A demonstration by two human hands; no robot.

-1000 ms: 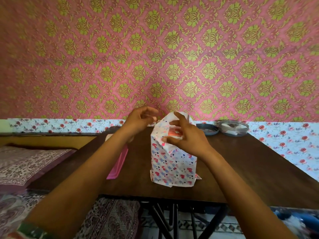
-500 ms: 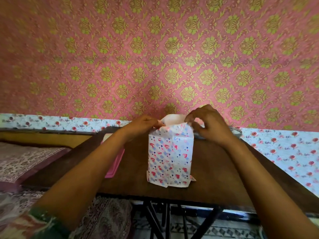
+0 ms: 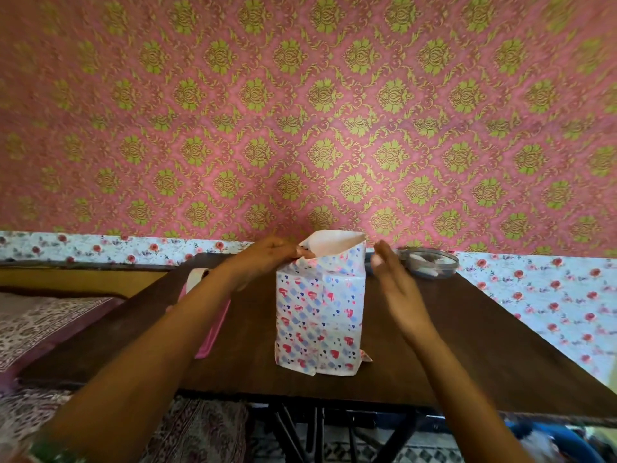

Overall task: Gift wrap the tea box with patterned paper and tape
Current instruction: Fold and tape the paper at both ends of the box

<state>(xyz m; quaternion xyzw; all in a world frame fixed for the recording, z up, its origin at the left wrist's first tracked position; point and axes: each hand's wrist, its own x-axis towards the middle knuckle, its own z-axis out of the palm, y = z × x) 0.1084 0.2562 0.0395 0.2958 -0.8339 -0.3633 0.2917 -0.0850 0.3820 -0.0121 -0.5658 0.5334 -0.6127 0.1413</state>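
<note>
Glossy patterned paper (image 3: 319, 315); smooth dark wood table (image 3: 467, 345).

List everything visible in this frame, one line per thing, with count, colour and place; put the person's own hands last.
wrapped box: one, white paper with red and blue hearts, upright mid-table, top flaps still open
table: one, dark brown wood, black legs beneath
pink flat object: one, lying on the table left of the box, partly behind the left forearm; what it is cannot be told
clear round container: one, far right side of the table, white contents blurred
wall covering: pink with green damask above, white floral band below
bed cover: one, maroon and white print, far left
left hand: pinching the paper at the box's top left edge
right hand: open, blurred, just right of the box, apart from it
</note>
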